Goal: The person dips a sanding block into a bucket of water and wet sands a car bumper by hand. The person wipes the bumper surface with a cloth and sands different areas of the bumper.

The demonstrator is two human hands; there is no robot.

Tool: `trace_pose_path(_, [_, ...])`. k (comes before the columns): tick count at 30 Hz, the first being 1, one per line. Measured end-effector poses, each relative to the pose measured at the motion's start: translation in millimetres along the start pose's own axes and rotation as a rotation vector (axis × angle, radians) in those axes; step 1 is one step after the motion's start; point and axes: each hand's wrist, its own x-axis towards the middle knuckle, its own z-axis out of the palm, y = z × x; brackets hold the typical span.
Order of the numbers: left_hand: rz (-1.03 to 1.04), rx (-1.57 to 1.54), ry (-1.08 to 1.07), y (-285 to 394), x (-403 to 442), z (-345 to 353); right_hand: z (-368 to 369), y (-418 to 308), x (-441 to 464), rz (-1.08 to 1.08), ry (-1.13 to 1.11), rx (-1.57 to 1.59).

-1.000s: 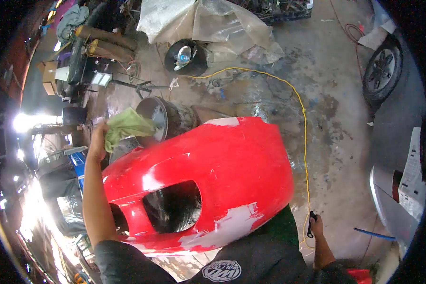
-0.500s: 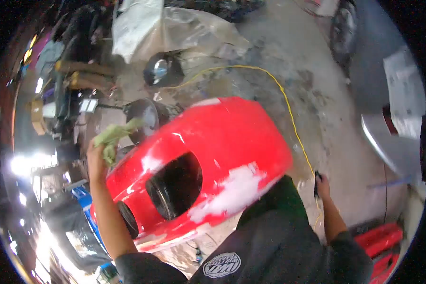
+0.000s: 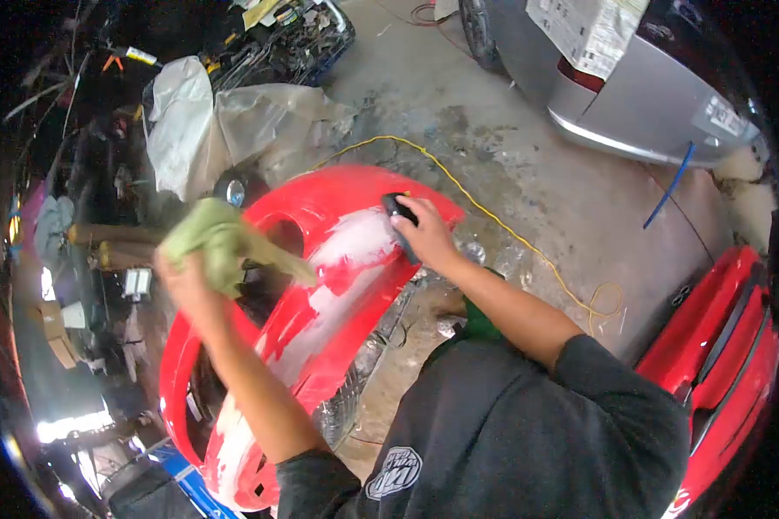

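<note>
A red bumper-like panel [image 3: 355, 186] with whitish sanded patches lies in front of me. My right hand [image 3: 426, 232] grips a black block-shaped tool [image 3: 402, 227], which rests on or just over a whitish patch near the panel's upper right end. To the left, my left hand [image 3: 189, 281] is closed on a light green cloth [image 3: 212, 242], slightly blurred, above the panel's openings. The cloth hangs out toward the panel; whether it touches the surface cannot be told.
A yellow cord [image 3: 502, 227] runs over the wet-stained floor. A silver car [image 3: 528, 78] stands at the upper right, another red car part [image 3: 718, 346] at the lower right. Plastic sheeting [image 3: 268, 121] lies at the upper left, near a dark bucket [image 3: 249, 183].
The view has turned to the right. My right hand has moved with the black tool from beside my body to the panel. The green cloth stays in my left hand, now over the panel.
</note>
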Motion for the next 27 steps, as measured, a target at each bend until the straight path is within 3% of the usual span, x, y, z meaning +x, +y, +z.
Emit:
trace_pose_path(1, [0.222,0.446,-0.146,3,-13,17,8,-7,-7,-0.007,-0.007,0.024])
trace_pose_path(2, [0.153,0.439,-0.236,-5,-28,42,10,-11,-13,-0.014,-0.019,0.046])
trace_pose_path(3, [-0.057,0.557,-0.321,8,-48,69,10,-14,-20,-0.057,-0.015,-0.013])
trace_pose_path(4, [0.204,0.626,-0.505,-23,-56,72,10,-18,-27,-0.099,-0.012,-0.074])
trace_pose_path(6, [0.168,0.797,-0.838,5,-75,90,4,-23,-37,-0.148,-0.044,-0.136])
trace_pose_path(8, [0.366,1.089,-0.951,30,-75,87,-6,-25,-43,-0.142,-0.051,-0.184])
trace_pose_path(11, [0.228,0.919,-1.147,7,-59,79,-7,-10,-31,-0.103,-0.057,-0.277])
trace_pose_path(13, [-0.058,0.557,-1.290,-2,-46,80,-2,9,-5,-0.072,-0.045,-0.308])
trace_pose_path(14, [-0.220,0.525,-1.273,4,-45,82,3,23,7,-0.056,-0.041,-0.308])
trace_pose_path(16, [-0.180,0.410,-1.180,-2,-46,76,1,-5,-3,-0.048,-0.076,-0.318])
trace_pose_path(19, [-0.213,0.297,-0.990,-32,-51,61,1,-24,-43,-0.296,0.014,-0.266])
trace_pose_path(22, [-0.328,0.193,-0.924,-28,-63,60,15,-10,-13,-0.246,0.008,-0.245])
trace_pose_path(25, [-0.377,0.234,-0.931,-17,-64,63,32,-4,40,-0.017,-0.131,-0.277])
trace_pose_path(27, [-0.386,0.291,-0.939,-15,-56,68,33,-16,13,-0.050,-0.078,-0.247])
